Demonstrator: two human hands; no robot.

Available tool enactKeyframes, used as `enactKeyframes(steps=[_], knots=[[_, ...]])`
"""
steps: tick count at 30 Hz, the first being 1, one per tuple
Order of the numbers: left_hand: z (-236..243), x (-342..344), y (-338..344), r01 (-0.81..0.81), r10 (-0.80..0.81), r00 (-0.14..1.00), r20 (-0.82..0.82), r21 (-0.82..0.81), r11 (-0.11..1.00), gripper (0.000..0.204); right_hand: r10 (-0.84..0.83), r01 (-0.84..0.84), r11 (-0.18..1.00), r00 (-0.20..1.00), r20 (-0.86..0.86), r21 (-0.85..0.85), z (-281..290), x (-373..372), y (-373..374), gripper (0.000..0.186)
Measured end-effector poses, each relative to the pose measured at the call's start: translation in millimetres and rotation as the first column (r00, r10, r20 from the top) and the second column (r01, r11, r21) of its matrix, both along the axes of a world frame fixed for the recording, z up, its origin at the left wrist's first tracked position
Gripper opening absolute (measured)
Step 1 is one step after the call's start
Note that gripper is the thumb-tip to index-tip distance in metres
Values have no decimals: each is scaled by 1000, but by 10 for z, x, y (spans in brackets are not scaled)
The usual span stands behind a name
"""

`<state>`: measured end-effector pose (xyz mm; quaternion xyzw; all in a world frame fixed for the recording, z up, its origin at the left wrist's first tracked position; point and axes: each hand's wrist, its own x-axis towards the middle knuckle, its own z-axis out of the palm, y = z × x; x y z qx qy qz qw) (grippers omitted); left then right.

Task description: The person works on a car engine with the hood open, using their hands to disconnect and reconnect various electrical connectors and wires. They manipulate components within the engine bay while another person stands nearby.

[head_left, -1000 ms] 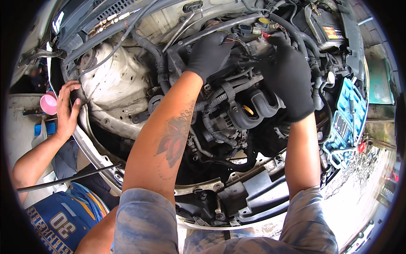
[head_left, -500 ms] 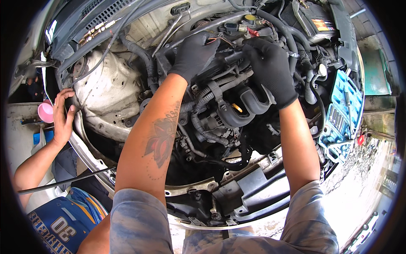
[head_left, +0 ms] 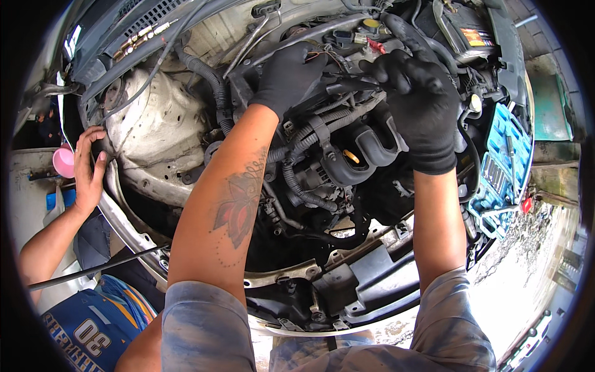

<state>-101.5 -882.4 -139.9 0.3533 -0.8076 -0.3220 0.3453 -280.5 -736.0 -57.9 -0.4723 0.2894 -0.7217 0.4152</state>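
Left hand (head_left: 289,77) and right hand (head_left: 421,99) curl over the engine (head_left: 342,173) (grips impossible to tell); printing marks a far-right battery (head_left: 460,32) and near-left blue shirt (head_left: 93,322).

Thin wires (head_left: 322,53) by the left hand (head_left: 286,79) partly hidden, co-worker's blue jersey (head_left: 93,325) cut off at lower left

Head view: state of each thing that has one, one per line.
Black-gloved left hand: curled beside the thin orange wires, grip unclear
Black-gloved right hand: fingers bent, grip unclear
Thin orange wires: exposed, bent
Blue plastic tool case: open, tools inside
Black boxy battery: in the engine bay, label visible
Co-worker's bare hand: resting at the car's edge
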Motion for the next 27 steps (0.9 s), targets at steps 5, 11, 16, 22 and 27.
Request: enactKeyframes(steps=[5, 11, 16, 22, 27], knots=[[-21, 2, -3, -15, 13, 1000, 22, 60, 998, 28, -335, 254, 942, 730, 596, 219, 521, -43, 155, 66], [37, 39, 42, -85, 98, 990, 97, -130, 988, 32, -426, 643, 723, 703, -569, 254, 52, -63, 422, 66], [83, -17, 50, -18, 18, 999, 47, -2, 1000, 29, -281, 748, 657, 128, -951, -94, -363, 155, 245, 43], [28, 38, 8, -19, 18, 996, 83, 12, 1000, 27, -469, 814, 568, 202, -860, -119, -209, -151, 337, 22], [32, 42, -2, -13, 11, 1000, 29, 44, 999, 28, -454, 789, 400, -270, -849, -465, 15, -222, 377, 18]])
